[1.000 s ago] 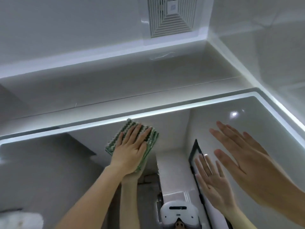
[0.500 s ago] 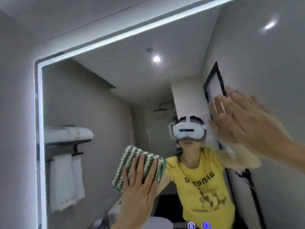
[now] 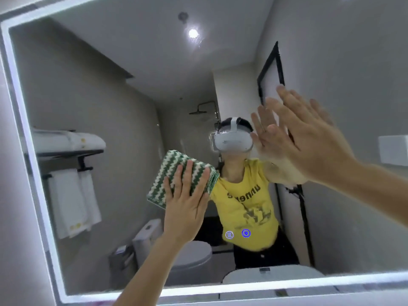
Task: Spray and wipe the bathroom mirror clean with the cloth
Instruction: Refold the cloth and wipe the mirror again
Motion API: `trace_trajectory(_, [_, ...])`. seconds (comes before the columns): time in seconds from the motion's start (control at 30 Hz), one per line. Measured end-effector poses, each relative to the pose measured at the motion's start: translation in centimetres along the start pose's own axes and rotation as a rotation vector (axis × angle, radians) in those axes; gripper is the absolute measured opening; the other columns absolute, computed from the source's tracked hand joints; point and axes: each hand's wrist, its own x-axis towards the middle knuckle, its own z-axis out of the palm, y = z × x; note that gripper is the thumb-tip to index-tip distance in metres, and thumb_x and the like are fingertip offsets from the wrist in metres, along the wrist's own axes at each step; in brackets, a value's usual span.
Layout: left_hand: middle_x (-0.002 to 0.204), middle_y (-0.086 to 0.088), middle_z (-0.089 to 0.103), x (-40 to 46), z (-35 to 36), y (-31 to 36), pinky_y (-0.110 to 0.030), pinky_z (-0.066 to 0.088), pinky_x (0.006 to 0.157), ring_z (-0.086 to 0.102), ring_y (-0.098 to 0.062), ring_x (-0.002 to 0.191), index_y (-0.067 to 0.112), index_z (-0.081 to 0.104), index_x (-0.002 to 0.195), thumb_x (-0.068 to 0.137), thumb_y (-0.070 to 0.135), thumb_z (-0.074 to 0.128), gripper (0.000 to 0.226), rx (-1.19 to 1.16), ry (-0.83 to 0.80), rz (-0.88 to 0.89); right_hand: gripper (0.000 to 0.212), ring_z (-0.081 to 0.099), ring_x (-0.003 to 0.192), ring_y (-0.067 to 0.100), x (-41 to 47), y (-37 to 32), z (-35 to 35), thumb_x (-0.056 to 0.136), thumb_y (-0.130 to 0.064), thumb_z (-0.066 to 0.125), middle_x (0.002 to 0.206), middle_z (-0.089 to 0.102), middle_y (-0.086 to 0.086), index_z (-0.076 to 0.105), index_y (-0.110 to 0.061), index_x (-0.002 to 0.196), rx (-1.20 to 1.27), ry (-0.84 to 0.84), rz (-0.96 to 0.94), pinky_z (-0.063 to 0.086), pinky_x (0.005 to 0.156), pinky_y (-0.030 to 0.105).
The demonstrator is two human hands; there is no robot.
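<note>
Small grey bathroom w/ a big mirror (image 3: 114, 89) on the wall. The mirror has a bright white light strip round its edge. The glass is flat, smooth and shiny. In it you can see white towels on a black rack (image 3: 72, 195), a white toilet (image 3: 187, 255) and a person in a yellow shirt.

The cloth (image 3: 176, 173) is a folded square, soft and bumpy, w/ green and white zigzag stripes. It sits flat on the glass, about mid-mirror and a bit low. Its long side tilts up to the right.

The left hand (image 3: 185, 208) lies on top of the cloth. Its fingers are straight and spread, pressing the cloth to the glass. No pinch, just a flat push. The cloth sticks out above and to the left of the fingers.

The right hand (image 3: 309, 138) is off to the right and higher, well apart from the cloth. Its fingers are straight and spread too. It holds nothing. It's at or v. near the glass, can't tell if it touches. It looks a bit blurry.

So the left hand is the one on the cloth. I think the wipe goes on from here. Lots of glass lies to the left and below the cloth. No spray bottle in view.
</note>
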Motion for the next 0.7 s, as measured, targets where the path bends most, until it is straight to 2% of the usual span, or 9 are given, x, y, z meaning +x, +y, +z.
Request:
trace_trajectory(0.2, [0.155,-0.003,0.019,6.1,0.0,6.8,-0.056,0.012,0.113,0.012,-0.024,0.144,0.034,0.026,0.145,0.1,0.041,0.022,0.046,0.037,0.025,0.217,0.063,0.011,0.145,0.014,-1.0,3.3,-2.1,0.098,-0.049,0.011,0.158,0.015,0.003,0.026,-0.015,0.149,-0.003,-0.004,0.003,-0.002,0.115,0.028])
trace_trajectory(0.37, [0.156,0.001,0.017,13.6,-0.2,13.8,-0.051,0.007,0.116,0.006,-0.021,0.145,0.036,0.028,0.144,0.098,0.042,0.028,0.046,0.134,0.01,0.586,0.055,0.012,0.143,0.011,-2.3,7.6,-4.0,0.1,-0.04,0.022,0.156,0.021,0.005,0.03,-0.013,0.147,0.004,0.059,0.04,-0.003,0.116,0.024])
trace_trajectory(0.47, [0.156,0.004,0.016,17.5,-1.5,12.6,-0.048,0.001,0.117,0.004,-0.018,0.145,0.039,0.023,0.145,0.097,0.046,0.031,0.049,0.289,-0.023,0.832,0.054,0.004,0.144,0.001,-2.6,10.4,-5.7,0.1,-0.041,0.023,0.155,0.021,0.0,0.029,-0.016,0.147,-0.011,0.053,0.038,-0.003,0.116,0.021])
trace_trajectory(0.5, [0.156,0.004,0.018,19.0,-2.2,11.0,-0.049,0.004,0.116,0.008,-0.018,0.145,0.039,0.023,0.145,0.096,0.047,0.031,0.05,0.321,0.025,0.832,0.054,0.003,0.144,-0.001,-2.6,11.1,-6.2,0.101,-0.043,0.021,0.154,0.02,-0.004,0.028,-0.018,0.148,-0.003,0.052,0.048,-0.003,0.116,0.021])
trace_trajectory(0.53, [0.155,0.004,0.021,20.3,-3.0,9.1,-0.05,0.008,0.115,0.012,-0.018,0.144,0.039,0.024,0.144,0.095,0.048,0.031,0.05,0.313,0.097,0.745,0.054,0.003,0.143,-0.001,-2.6,11.6,-6.4,0.101,-0.045,0.019,0.154,0.019,-0.006,0.026,-0.021,0.148,0.006,0.053,0.058,-0.003,0.116,0.02])
trace_trajectory(0.6, [0.154,0.004,0.024,22.1,-4.6,4.2,-0.05,0.016,0.112,0.016,-0.017,0.143,0.041,0.019,0.144,0.094,0.048,0.027,0.051,0.226,0.226,0.398,0.054,0.005,0.144,0.0,-2.5,12.3,-6.5,0.101,-0.047,0.018,0.155,0.017,-0.008,0.025,-0.022,0.149,0.01,0.063,0.049,-0.001,0.116,0.021])
trace_trajectory(0.67, [0.155,0.003,0.021,21.8,-6.1,-0.2,-0.049,0.015,0.113,0.013,-0.014,0.142,0.046,0.005,0.145,0.094,0.052,0.02,0.053,0.165,0.244,0.1,0.052,0.008,0.144,0.003,-2.3,12.0,-5.9,0.101,-0.042,0.021,0.156,0.017,-0.006,0.025,-0.02,0.149,0.001,0.086,0.027,0.0,0.117,0.023])
trace_trajectory(0.7, [0.155,0.004,0.019,20.9,-6.3,-1.7,-0.049,0.013,0.114,0.011,-0.013,0.142,0.048,0.001,0.144,0.093,0.054,0.017,0.053,0.151,0.229,0.008,0.051,0.009,0.144,0.006,-2.1,11.6,-5.3,0.101,-0.039,0.023,0.156,0.019,-0.004,0.025,-0.019,0.148,-0.011,0.096,0.006,0.002,0.117,0.025])
